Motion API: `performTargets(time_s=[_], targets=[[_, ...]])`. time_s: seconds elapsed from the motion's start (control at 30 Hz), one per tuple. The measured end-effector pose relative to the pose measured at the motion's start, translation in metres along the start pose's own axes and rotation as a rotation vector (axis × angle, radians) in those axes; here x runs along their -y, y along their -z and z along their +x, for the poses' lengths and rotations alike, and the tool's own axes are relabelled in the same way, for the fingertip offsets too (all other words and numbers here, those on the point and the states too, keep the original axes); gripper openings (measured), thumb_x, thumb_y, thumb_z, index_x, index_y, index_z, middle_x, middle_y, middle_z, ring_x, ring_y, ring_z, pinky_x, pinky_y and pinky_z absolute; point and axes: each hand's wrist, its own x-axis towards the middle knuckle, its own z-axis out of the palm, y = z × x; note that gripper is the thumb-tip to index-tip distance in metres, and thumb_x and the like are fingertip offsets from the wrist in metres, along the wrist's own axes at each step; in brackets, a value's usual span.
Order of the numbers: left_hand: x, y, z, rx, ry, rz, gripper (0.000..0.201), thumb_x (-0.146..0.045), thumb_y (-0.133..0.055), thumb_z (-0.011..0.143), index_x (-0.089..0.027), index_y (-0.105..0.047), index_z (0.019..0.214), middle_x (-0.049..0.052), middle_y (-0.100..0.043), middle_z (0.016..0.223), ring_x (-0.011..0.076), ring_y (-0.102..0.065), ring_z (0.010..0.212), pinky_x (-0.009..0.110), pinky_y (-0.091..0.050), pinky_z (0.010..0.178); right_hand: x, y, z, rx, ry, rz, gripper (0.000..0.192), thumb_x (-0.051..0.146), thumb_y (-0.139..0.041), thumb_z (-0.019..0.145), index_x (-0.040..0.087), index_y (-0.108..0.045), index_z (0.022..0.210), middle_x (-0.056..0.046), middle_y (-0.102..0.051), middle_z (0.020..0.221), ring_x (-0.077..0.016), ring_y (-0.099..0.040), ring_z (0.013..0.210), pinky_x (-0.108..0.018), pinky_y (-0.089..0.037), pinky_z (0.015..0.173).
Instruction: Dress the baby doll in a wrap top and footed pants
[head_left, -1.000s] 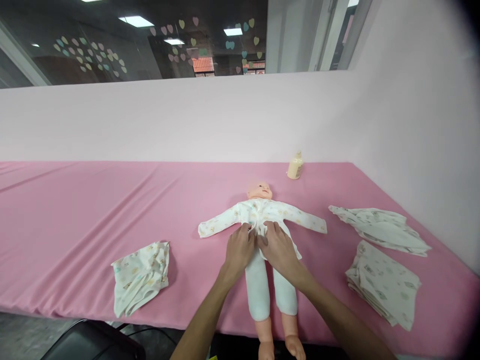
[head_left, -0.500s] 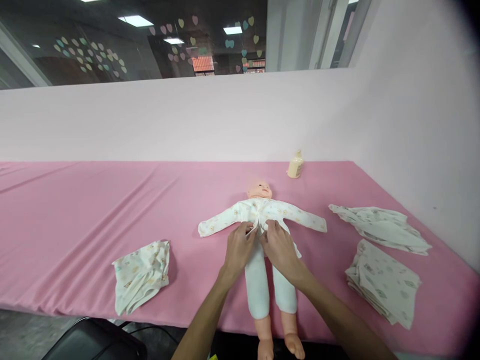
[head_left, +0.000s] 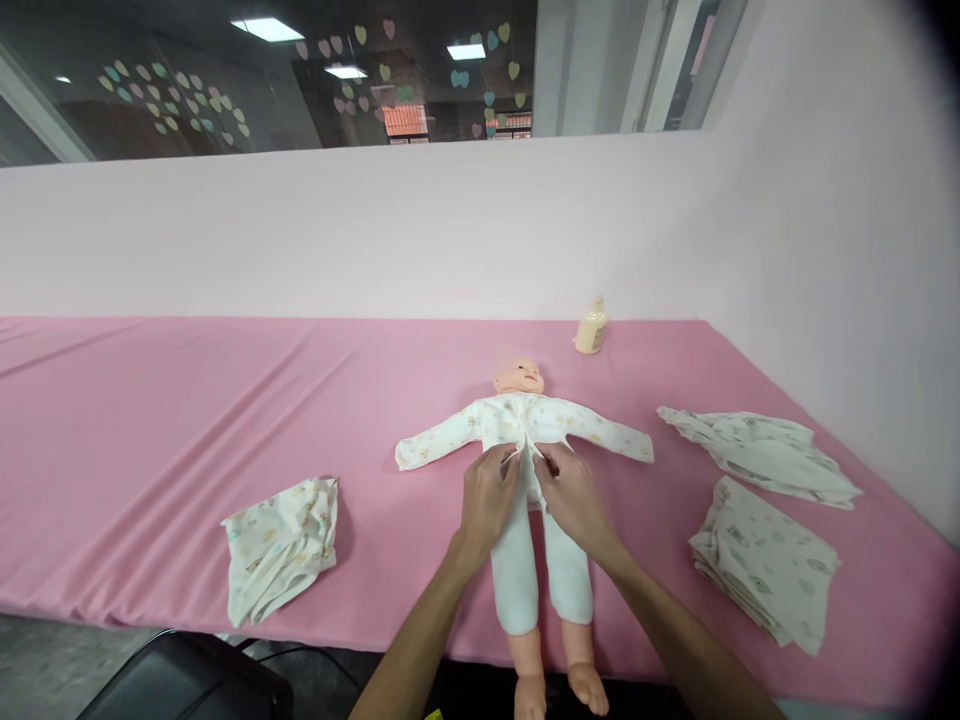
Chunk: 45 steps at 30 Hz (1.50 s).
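Note:
A baby doll [head_left: 519, 377] lies on its back, its head toward the wall and its bare feet at the table's front edge. It wears a white patterned baby shirt [head_left: 442, 440] with both sleeves spread wide. At the shirt's front opening, my left hand [head_left: 489, 492] pinches the left edge of the cloth. My right hand [head_left: 571, 492] is closed on the opposite edge, a short way apart. Under my hands run the doll's white-covered legs [head_left: 514, 575]. My fingers hide part of the belly and the shirt's lower front.
Pink cloth [head_left: 187, 420] covers the table. A folded patterned garment [head_left: 281, 550] lies at left. On the right are a loosely folded cloth [head_left: 761, 452] and a folded cloth stack [head_left: 769, 560]. A pump bottle [head_left: 591, 328] stands near the wall. A black chair [head_left: 187, 680] is at the front left.
My hands have moved slightly apart with the shirt's edges, and the front opening between them is a little wider. The doll lies as before.

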Motion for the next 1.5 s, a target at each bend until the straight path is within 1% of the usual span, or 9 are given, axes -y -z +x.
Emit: performTargets(time_s=[0.17, 0.3, 0.47, 0.63, 0.83, 1.1, 1.3, 1.43, 1.5], targets=[[-0.005, -0.006, -0.001, 0.007, -0.107, 0.055, 0.030, -0.029, -0.039, 0.100, -0.022, -0.068, 0.098, 0.003, -0.072, 0.104, 0.0192, -0.063, 0.093, 0.031, -0.044, 0.079, 0.001, 0.003, -0.002, 0.006, -0.047, 0.131, 0.025, 0.030, -0.041, 0.096, 0.022, -0.054, 0.075, 0.000, -0.058, 0.077, -0.0163, -0.053, 0.066, -0.028, -0.039, 0.060], [-0.005, -0.010, -0.001, -0.003, -0.191, 0.117, 0.031, -0.025, -0.037, 0.100, -0.021, -0.066, 0.091, 0.004, -0.071, 0.094, 0.0188, -0.060, 0.085, 0.031, -0.042, 0.073, -0.001, 0.001, -0.002, -0.011, -0.023, 0.126, 0.026, 0.032, -0.042, 0.096, 0.022, -0.061, 0.081, -0.002, -0.060, 0.080, -0.0176, -0.055, 0.071, -0.030, -0.042, 0.063], [-0.002, -0.015, -0.002, -0.015, -0.234, 0.145, 0.027, -0.019, -0.040, 0.097, -0.018, -0.062, 0.084, 0.005, -0.067, 0.084, 0.0177, -0.055, 0.075, 0.030, -0.037, 0.067, -0.004, -0.003, -0.005, -0.029, 0.027, 0.133, 0.031, 0.035, -0.042, 0.098, 0.022, -0.068, 0.109, -0.004, -0.062, 0.086, -0.0194, -0.059, 0.078, -0.033, -0.048, 0.071], [-0.004, -0.015, -0.002, -0.026, -0.196, 0.041, 0.027, -0.021, -0.040, 0.097, -0.019, -0.060, 0.079, 0.003, -0.066, 0.080, 0.0157, -0.053, 0.073, 0.028, -0.036, 0.066, -0.008, -0.008, -0.012, -0.106, 0.149, 0.093, 0.036, 0.035, -0.041, 0.101, 0.023, -0.066, 0.123, -0.010, -0.061, 0.111, -0.0204, -0.060, 0.100, -0.037, -0.051, 0.089], [-0.007, -0.012, 0.000, -0.038, -0.118, -0.046, 0.029, -0.022, -0.040, 0.094, -0.019, -0.053, 0.069, 0.002, -0.063, 0.072, 0.0143, -0.050, 0.067, 0.027, -0.035, 0.062, -0.013, -0.014, -0.021, -0.115, 0.233, 0.057, 0.039, 0.031, -0.040, 0.101, 0.024, -0.059, 0.135, -0.008, -0.058, 0.137, -0.0220, -0.052, 0.128, -0.045, -0.043, 0.111], [-0.011, -0.011, 0.000, -0.020, -0.043, -0.111, 0.029, -0.026, -0.041, 0.093, -0.019, -0.059, 0.071, 0.003, -0.065, 0.075, 0.0158, -0.054, 0.070, 0.028, -0.039, 0.066, -0.012, -0.018, -0.025, -0.163, 0.277, -0.004, 0.039, 0.028, -0.041, 0.100, 0.024, -0.061, 0.134, -0.007, -0.059, 0.138, -0.0223, -0.053, 0.129, -0.046, -0.044, 0.112], [-0.004, -0.002, 0.005, 0.152, 0.000, -0.293, 0.025, -0.028, -0.045, 0.091, -0.019, -0.067, 0.084, 0.001, -0.066, 0.081, 0.0144, -0.057, 0.076, 0.026, -0.043, 0.071, -0.017, -0.017, -0.022, -0.128, 0.249, 0.052, 0.039, 0.029, -0.042, 0.100, 0.023, -0.060, 0.135, -0.008, -0.058, 0.139, -0.0209, -0.054, 0.129, -0.043, -0.045, 0.111], [0.001, 0.004, 0.012, 0.261, 0.097, -0.442, 0.024, -0.026, -0.046, 0.087, -0.017, -0.067, 0.077, -0.001, -0.061, 0.072, 0.0118, -0.052, 0.068, 0.024, -0.041, 0.067, -0.018, -0.016, -0.021, -0.125, 0.303, 0.031, 0.040, 0.026, -0.042, 0.100, 0.023, -0.059, 0.135, -0.007, -0.058, 0.140, -0.0212, -0.052, 0.131, -0.045, -0.043, 0.112], [0.001, 0.005, 0.014, 0.255, 0.170, -0.522, 0.025, -0.029, -0.049, 0.087, -0.016, -0.065, 0.072, 0.000, -0.060, 0.069, 0.0109, -0.050, 0.064, 0.024, -0.040, 0.064, -0.017, -0.016, -0.020, -0.118, 0.335, 0.001, 0.040, 0.024, -0.041, 0.100, 0.022, -0.059, 0.136, -0.007, -0.057, 0.140, -0.0217, -0.050, 0.132, -0.047, -0.042, 0.113]])
